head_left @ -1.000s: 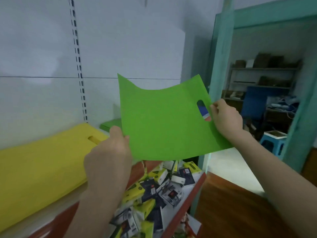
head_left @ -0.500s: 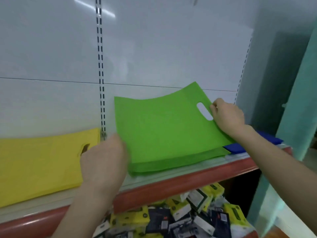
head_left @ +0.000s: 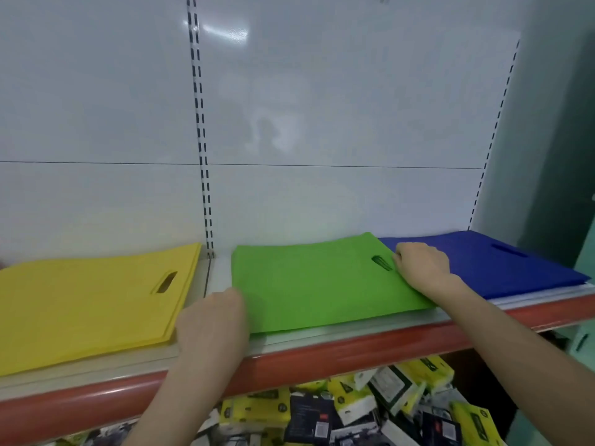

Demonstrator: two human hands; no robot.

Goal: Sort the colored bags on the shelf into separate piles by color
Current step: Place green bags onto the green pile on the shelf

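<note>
On the shelf, between a yellow pile to the left and a blue pile to the right, the green bag lies flat with its long axis running along the shelf edge. Its handle slot sits at the right-hand end. The right grip is down on that end just beside the slot, knuckles bent and fingers curled onto the bag's edge, so it looks to be pinching the fabric there. It also covers the line where green meets blue, so I cannot tell whether the two overlap or only touch. The left grip is at the bag's near left corner, back of the hand to the camera and blurred, so I cannot tell whether it is spread or pinching.

A bare strip of shelf separates green from yellow. Both hands bracket the bag end to end, so neither has to reach, and the right is the one nearer the handle. My judgement is that the bag is being laid down or squared, and the coming move turns on keeping its right end off the blue. The three colours already look to stand apart. Packets fill the tier below
</note>
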